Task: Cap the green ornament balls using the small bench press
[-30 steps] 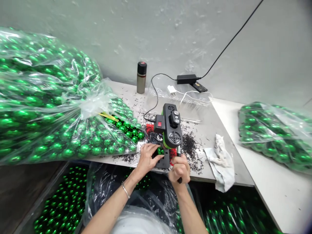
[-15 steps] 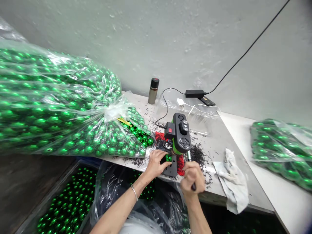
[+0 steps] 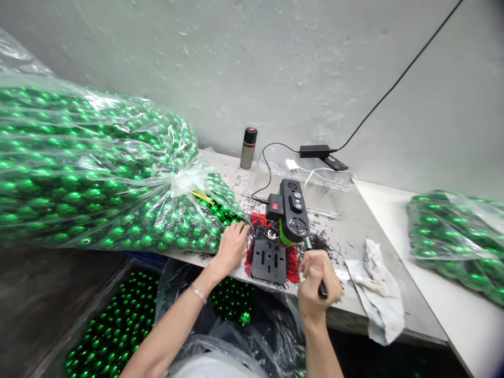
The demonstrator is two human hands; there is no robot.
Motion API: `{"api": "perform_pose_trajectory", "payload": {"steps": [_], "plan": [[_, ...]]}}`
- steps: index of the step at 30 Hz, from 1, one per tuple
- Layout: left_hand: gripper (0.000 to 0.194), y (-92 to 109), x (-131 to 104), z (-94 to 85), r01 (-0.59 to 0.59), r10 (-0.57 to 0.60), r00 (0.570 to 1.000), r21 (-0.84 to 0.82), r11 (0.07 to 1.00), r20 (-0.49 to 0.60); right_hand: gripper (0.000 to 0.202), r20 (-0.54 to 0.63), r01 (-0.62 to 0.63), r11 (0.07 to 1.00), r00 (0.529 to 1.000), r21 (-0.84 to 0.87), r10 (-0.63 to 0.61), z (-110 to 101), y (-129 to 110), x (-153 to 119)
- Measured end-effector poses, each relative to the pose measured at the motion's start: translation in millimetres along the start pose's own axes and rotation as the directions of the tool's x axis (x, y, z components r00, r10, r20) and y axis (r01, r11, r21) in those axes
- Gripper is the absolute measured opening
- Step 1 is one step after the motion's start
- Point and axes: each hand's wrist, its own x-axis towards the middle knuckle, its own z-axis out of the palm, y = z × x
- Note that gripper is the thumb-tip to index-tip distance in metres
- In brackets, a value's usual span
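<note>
My right hand (image 3: 319, 281) is wrapped around the black-ended lever handle (image 3: 323, 290) of a small black and green bench machine (image 3: 294, 212). In front of the machine lies its slotted dark base plate (image 3: 269, 261), with no ball on it. My left hand (image 3: 233, 243) reaches to the mouth of a large clear bag of shiny green balls (image 3: 118, 173). Its fingers are stretched over the loose balls (image 3: 224, 214) there, the tips partly hidden. Below the table edge, a bright green ball (image 3: 244, 318) shows above the balls in an open plastic-lined container.
Black scraps (image 3: 321, 241) and a red mat (image 3: 292, 265) surround the machine. Behind stand a spray can (image 3: 248, 148) and a power adapter (image 3: 315, 151) with cables. A white cloth (image 3: 376, 294) hangs over the front edge. Another bag of green balls (image 3: 452, 241) lies at right.
My left hand has left the green ball at the base plate and moved left to the bag's mouth. That ball is gone from the plate. The lever has swung slightly toward me and right.
</note>
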Motion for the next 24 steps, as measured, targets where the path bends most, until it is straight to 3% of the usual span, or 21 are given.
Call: {"api": "perform_pose_trajectory", "payload": {"steps": [4, 6, 8, 10, 12, 14, 15, 18, 24], "plan": [[0.024, -13.8, 43.9, 8.0, -0.01, 0.01, 0.99, -0.005, 1.0, 0.142, 0.029, 0.024, 0.03, 1.0, 0.999, 0.009, -0.031, -1.7, 0.6, -1.4], [0.022, -16.9, 46.4, 8.5, -0.007, 0.017, 0.992, -0.08, 0.997, 0.125, 0.03, 0.021, 0.04, 0.999, 0.999, 0.016, -0.04, -1.7, 0.9, -2.2], [0.025, -17.2, 38.4, 6.0, 0.063, -0.041, 0.995, -0.26, 0.964, 0.089, 0.032, 0.017, 0.038, 0.999, 0.999, 0.009, -0.038, -1.2, 1.0, -2.6], [0.031, -14.0, 24.9, 2.9, 0.2, -0.162, 0.98, -0.56, 0.804, 0.117, 0.032, 0.012, 0.034, 0.999, 0.999, 0.007, -0.034, -0.5, 0.8, -2.4], [0.038, -7.1, 11.0, 1.9, 0.334, -0.253, 0.939, -0.781, 0.528, 0.231, 0.031, 0.008, 0.03, 0.999, 1.0, 0.012, -0.03, -0.2, 0.6, -1.8], [0.044, 1.9, -0.1, 4.9, 0.412, -0.272, 0.902, -0.854, 0.316, 0.334, 0.031, 0.015, 0.025, 1.0, 1.0, 0.016, -0.025, -0.4, 0.3, -1.0], [0.046, 6.6, -4.2, 8.1, 0.432, -0.269, 0.892, -0.861, 0.268, 0.363, 0.032, 0.021, 0.023, 1.0, 0.999, 0.016, -0.024, -0.7, 0.2, -0.7], [0.047, 18.3, -11.7, 22.0, 0.434, -0.252, 0.895, -0.848, 0.305, 0.368, 0.031, 0.038, 0.034, 0.999, 0.999, 0.011, -0.034, -1.6, -0.1, -0.2], [0.035, 30.1, -18.6, 43.9, 0.296, -0.229, 0.954, -0.719, 0.629, 0.192, 0.031, 0.045, 0.041, 0.999, 0.998, -0.013, -0.04, -2.5, 1.3, -2.6]]}}
